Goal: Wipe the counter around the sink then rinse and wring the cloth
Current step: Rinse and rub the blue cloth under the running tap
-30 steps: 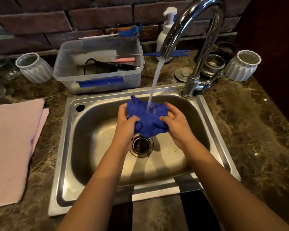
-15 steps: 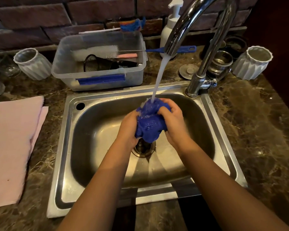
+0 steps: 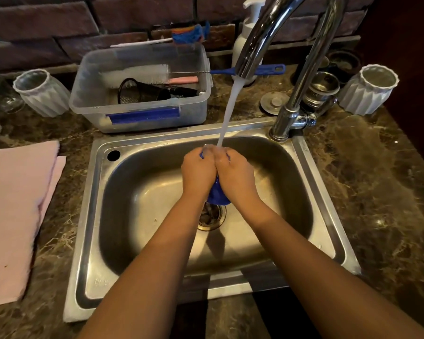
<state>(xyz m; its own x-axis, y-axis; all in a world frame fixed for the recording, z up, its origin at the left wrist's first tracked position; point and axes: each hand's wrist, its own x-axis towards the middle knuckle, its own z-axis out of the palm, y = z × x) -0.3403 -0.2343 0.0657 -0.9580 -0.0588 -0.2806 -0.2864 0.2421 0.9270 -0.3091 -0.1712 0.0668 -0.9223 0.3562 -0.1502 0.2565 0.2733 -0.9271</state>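
The cloth (image 3: 217, 195), spread open a second ago, is now balled between the left hand (image 3: 198, 170) and right hand (image 3: 234, 171), both clamped on it under the water (image 3: 230, 111) over the sink (image 3: 142, 148) drain: rinsing is turning into wringing.

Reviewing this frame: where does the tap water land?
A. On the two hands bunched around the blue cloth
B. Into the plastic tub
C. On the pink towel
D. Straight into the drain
A: the stream falls onto the left hand and right hand, pressed together around the blue cloth above the drain.
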